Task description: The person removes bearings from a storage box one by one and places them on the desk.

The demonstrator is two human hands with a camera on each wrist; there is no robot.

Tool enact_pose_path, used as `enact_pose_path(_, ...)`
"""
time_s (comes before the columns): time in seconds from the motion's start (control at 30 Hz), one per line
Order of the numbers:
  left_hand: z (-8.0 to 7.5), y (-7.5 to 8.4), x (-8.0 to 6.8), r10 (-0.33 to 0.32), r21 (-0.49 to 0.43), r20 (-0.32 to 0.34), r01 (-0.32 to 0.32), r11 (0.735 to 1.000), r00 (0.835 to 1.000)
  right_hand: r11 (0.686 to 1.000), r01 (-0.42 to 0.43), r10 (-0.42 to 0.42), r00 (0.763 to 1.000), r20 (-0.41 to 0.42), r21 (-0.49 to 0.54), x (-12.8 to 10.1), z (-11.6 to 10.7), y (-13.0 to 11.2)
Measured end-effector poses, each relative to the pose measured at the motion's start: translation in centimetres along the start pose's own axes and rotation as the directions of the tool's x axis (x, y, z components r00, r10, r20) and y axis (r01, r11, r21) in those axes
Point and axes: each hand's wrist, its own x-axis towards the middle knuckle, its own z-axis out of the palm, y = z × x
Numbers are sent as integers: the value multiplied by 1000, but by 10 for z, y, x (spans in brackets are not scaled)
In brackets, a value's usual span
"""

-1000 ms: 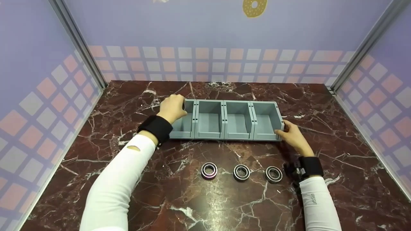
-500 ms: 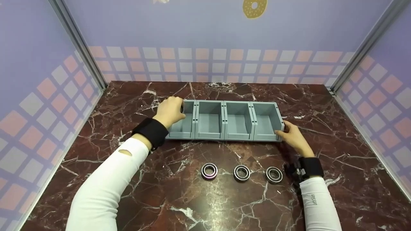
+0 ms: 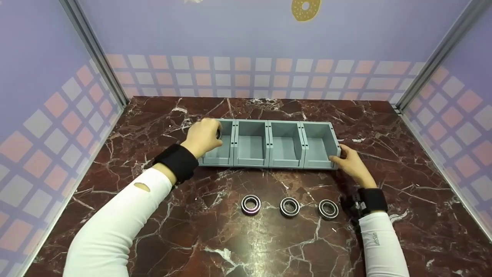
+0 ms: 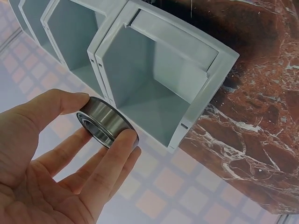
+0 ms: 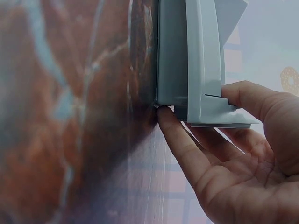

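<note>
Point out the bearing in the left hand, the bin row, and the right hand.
bearing (image 4: 105, 122), left wrist view, on its outer steel ring.
bin row (image 3: 285, 122), head view, on the far rim of the third bin.
right hand (image 3: 351, 163), head view, on the back of the hand at the row's right end.

Bright even light, soft glare, right-wrist blur
</note>
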Motion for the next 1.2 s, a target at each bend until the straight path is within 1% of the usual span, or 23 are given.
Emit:
enact_pose_path(0.4, 1, 5, -16, 33, -6, 40, -32, 999, 999, 1000, 5, -5, 1000, -9, 0, -1, 2, 0)
enact_pose_path(0.5, 0, 6, -21, 44, 3, 32, -45, 999, 998, 1000, 7, -7, 1000, -5, 0, 0, 1, 0)
enact_pose_path(0.53, 5, 2, -19, 62, 14, 10, -62, 998, 998, 1000, 7, -7, 1000, -4, 1, 0, 1, 0)
enact_pose_path(0.63, 4, 3, -24, 71, 29, 8, -71, 997, 997, 1000, 7, -7, 1000, 2, 1, 0, 0, 1)
enact_pose_path(0.73, 5, 4, -29, 83, 23, 13, -83, 996, 996, 1000, 2, -2, 1000, 8, 0, -1, -1, 0)
enact_pose_path(0.77, 1, 8, -34, 75, 14, 30, -75, 997, 997, 1000, 0, 0, 1000, 9, -2, -1, -1, 0)
enact_pose_path(0.83, 2, 7, -36, 89, 14, 20, -89, 996, 996, 1000, -1, 1, 1000, 11, -5, 0, -1, 0)
enact_pose_path(1.0, 4, 4, -41, 103, 14, 21, -103, 995, 994, 1000, -3, 3, 1000, 8, -14, -1, 0, -1)
enact_pose_path(1.2, 7, 2, -52, 119, 8, 22, -119, 993, 993, 1000, 15, -15, 1000, 6, -16, 0, 0, -1)
